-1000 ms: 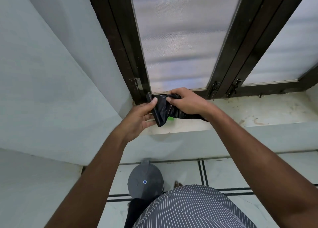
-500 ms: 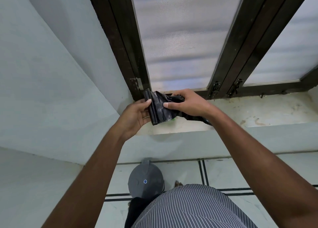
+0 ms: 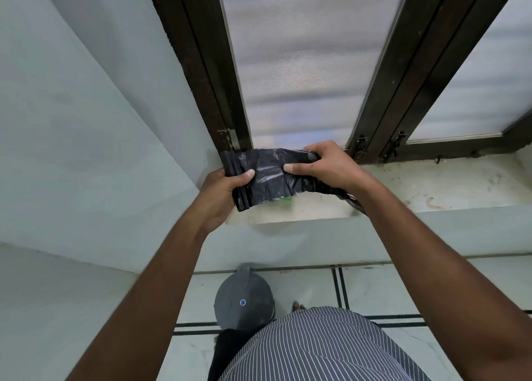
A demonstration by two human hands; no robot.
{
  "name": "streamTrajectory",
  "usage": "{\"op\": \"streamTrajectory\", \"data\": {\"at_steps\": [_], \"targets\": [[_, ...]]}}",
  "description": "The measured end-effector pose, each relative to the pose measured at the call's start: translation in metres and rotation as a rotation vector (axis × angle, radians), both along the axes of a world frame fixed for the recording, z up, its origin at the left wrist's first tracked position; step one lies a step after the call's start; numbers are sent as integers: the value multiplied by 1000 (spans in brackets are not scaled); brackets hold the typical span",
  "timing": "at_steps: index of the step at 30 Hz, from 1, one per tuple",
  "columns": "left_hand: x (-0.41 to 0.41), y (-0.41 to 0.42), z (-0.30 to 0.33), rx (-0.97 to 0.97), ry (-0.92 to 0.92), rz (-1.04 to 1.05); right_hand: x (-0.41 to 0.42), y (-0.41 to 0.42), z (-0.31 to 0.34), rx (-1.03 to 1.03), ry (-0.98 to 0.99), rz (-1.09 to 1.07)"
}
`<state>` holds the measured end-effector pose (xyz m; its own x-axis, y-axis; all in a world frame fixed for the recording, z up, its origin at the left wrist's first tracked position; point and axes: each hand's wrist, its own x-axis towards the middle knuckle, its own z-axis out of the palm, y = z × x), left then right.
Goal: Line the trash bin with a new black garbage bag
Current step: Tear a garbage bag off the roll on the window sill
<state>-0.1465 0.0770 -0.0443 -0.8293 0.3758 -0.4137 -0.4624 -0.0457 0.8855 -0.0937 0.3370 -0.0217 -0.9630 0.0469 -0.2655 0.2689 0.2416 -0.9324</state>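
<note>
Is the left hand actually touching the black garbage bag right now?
Touching. The head view shows the left hand gripping the black garbage bag, thumb pressed across its front; the right hand holds the other end.

No legible text, label, brand or number found — none on the black garbage bag (image 3: 267, 176) and none on the grey trash bin (image 3: 243, 305). The bin lid's small blue round mark (image 3: 242, 302) is unreadable.

A thin, glossy, crinkled black plastic garbage bag (image 3: 266, 176) is seen. The round grey trash bin lid (image 3: 243, 303) looks matt and smooth. The pale stone windowsill (image 3: 431, 187) is stained; frosted window glass (image 3: 299, 64) is framed in dark wood.
</note>
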Motion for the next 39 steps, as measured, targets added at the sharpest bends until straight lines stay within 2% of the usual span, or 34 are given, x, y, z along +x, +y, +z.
{"op": "streamTrajectory", "data": {"at_steps": [3, 4, 7, 9, 11, 14, 20, 27, 32, 35, 39], "targets": [[0, -1, -2, -23, -1, 4, 0, 3, 0, 59, -13, -12], [1, 0, -1, -32, -3, -4, -3, 4, -1, 153, -15, 2], [3, 2, 2, -71, -3, -54, -8, 4, 2, 671, -56, 130], [4, 5, 3, -86, 3, -84, -9, -3, 11, 830, -21, 176], [5, 8, 4, -82, 12, -123, -10, -13, 21, 779, 35, 221], [7, 14, 6, -26, 25, -153, -16, -28, 23, 503, 14, 288], [11, 13, 11, -13, 22, -112, -22, -32, 7, 364, 12, 293], [12, 0, 10, -63, 19, -107, -24, -16, 4, 378, -18, 330], [14, 2, 12, -133, 85, -98, -27, -10, 1, 466, -88, 366], [14, 3, 12, -158, 97, -84, -25, -7, 0, 452, -130, 390], [15, 8, 9, -165, 106, -70, -24, -6, -9, 363, -91, 332]]}}
